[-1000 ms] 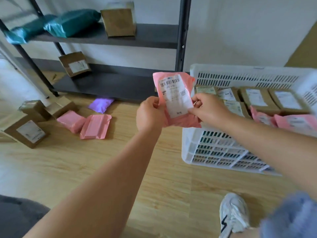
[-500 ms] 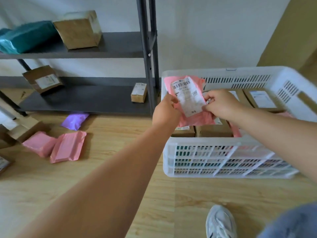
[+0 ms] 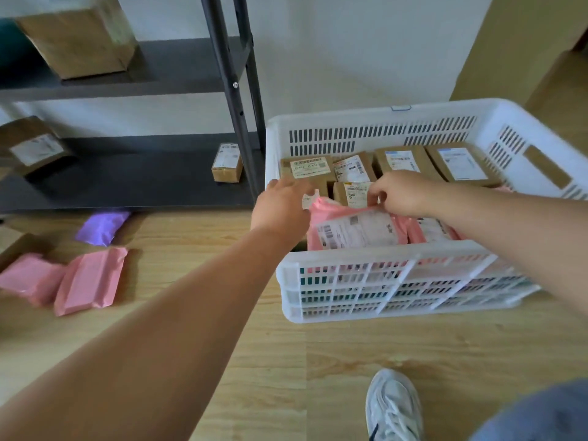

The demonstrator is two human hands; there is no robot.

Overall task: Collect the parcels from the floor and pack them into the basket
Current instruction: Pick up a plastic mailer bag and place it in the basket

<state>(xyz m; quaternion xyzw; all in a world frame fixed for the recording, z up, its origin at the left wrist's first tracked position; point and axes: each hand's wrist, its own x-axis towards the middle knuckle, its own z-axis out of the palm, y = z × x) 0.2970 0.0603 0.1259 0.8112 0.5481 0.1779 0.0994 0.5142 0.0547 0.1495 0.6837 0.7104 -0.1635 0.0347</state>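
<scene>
Parcels waiting to be collected lie on the floor at the far left: two pink mailers (image 3: 90, 278) side by side and touching, with a purple mailer (image 3: 101, 227) just behind them, near the foot of the shelf (image 3: 127, 186). All three look like thin plastic bags with soft contents, so I judge them light, floppy and a little slick. A pinch at a sealed end or a flat grasp across the middle should lift each, and they will sag rather than keep their shape. A small brown box (image 3: 227, 167) stands on the lower shelf, stiff and easy to take by its sides, though it is not on the floor. Further right, the left hand (image 3: 281, 208) hovers over the near-left corner of the white basket (image 3: 381, 253), its fingers loosely extended and holding nothing that I can see, though it is blurred. Beside it a pink parcel (image 3: 356, 230) lies label up inside the basket against the near wall, and the right hand (image 3: 404, 195) pinches its far edge with curled fingers. Behind them, labelled brown boxes (image 3: 402, 162) fill the back row; being soft, the pink parcel should settle flat into whatever gap is left beside these stiff neighbours
</scene>
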